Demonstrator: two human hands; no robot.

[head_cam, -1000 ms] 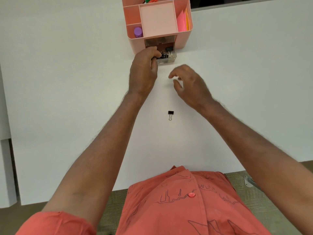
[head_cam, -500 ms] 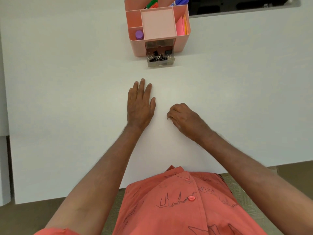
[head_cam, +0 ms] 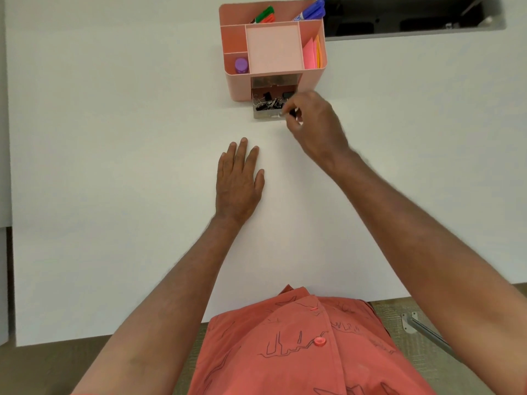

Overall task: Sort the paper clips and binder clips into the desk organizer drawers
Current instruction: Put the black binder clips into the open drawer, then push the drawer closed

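Observation:
A pink desk organizer stands at the far middle of the white table. Its clear lower drawer is pulled out and holds several black binder clips. My right hand reaches over the drawer's right front corner, and its fingertips pinch a small black binder clip just above the drawer. My left hand lies flat on the table, fingers straight, well in front of the drawer and holding nothing.
The organizer's top compartments hold markers, pink and orange sticky notes and a purple-capped item. A dark recess lies behind the table at the right. The table's near edge runs by my orange shirt.
My right hand picked the lone binder clip off the table and carried it forward to the open drawer. My left hand left the drawer and now lies flat on the table.

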